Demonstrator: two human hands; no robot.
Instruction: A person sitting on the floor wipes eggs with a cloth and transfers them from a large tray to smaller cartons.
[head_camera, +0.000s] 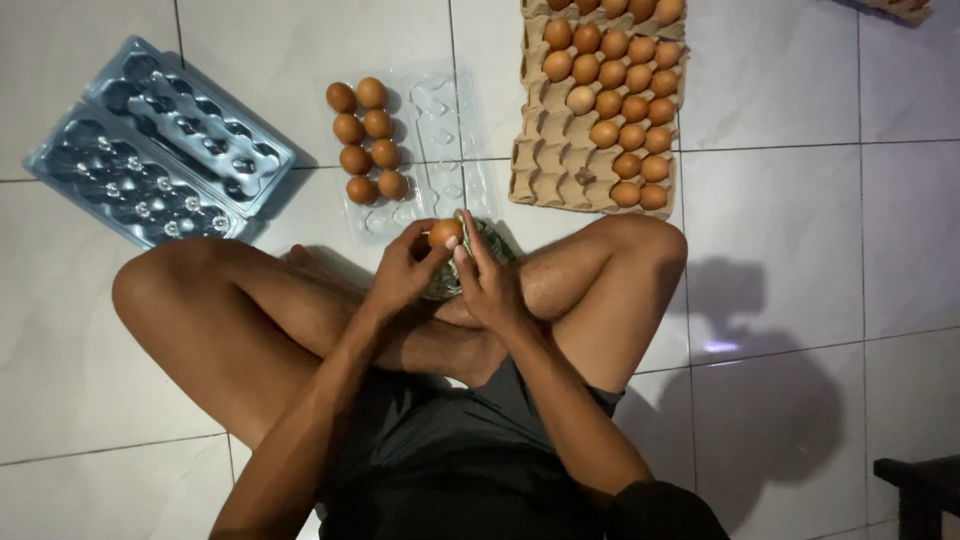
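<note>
While the person sits cross-legged on the tiled floor (780, 260), both hands meet over the lap around a single brown egg (446, 232). The left hand (405, 270) pinches the egg at its fingertips; the right hand (488, 280) comes in from the other side, its fingers raised and touching or nearly touching the shell, so the two hands are together on it. Just beneath them lies something green and patterned (452, 280), mostly hidden; what it is cannot be told.

An egg like this is judged light and rigid yet brittle: the shell bears an even squeeze but cracks at a sharp knock or a point load. Its smooth, curved surface offers no edge, so it is best cradled by several fingertips spread around the widest part, or held end to end, with soft pressure and no nails.

Ahead of the knees a clear plastic carton (440, 130) lies open, with eight brown eggs (366, 140) in two columns in its left half and the right half's cups bare. To its right a cardboard tray (545, 160) carries many more eggs along its right side, while its left cups show bare. Well to the left lies a stack of clear cartons (160, 140), open and holding nothing.
</note>
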